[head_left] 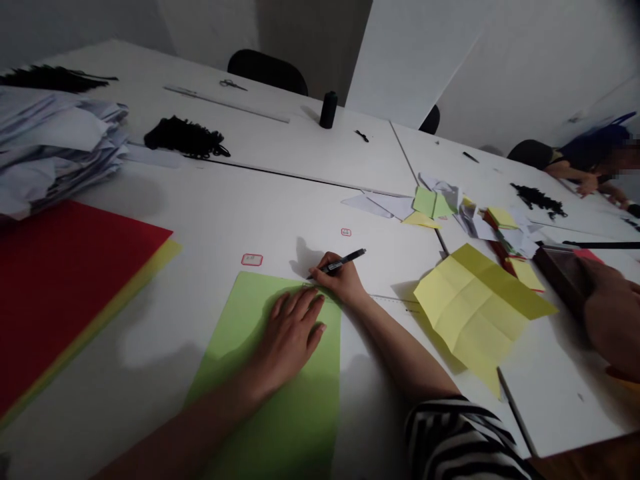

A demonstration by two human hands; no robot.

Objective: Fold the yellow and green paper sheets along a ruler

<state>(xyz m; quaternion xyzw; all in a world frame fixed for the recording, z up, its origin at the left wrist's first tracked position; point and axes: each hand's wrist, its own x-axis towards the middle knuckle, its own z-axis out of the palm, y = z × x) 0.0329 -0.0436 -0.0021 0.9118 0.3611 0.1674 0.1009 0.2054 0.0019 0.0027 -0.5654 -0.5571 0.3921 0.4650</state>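
A sheet of light green paper [287,413] lies on the white table in front of me. My left hand [293,330] rests flat on its upper part, fingers spread. Just to the right, my right hand [343,280] grips a black pen [345,260], whose tip meets the sheet's top edge. Whether it leaves a mark there I cannot tell. Two small red-bordered labels, a nearer one [252,259] and a farther one [346,232], sit beyond the green sheet.
Red paper [75,287] over yellow sheets lies left, below a pile of white paper [60,140]. Creased yellow paper [480,307] and paper scraps [430,200] lie right. Farther back are black yarn [183,137], a thread spool [329,110] and scissors [233,85]. Other people sit at right.
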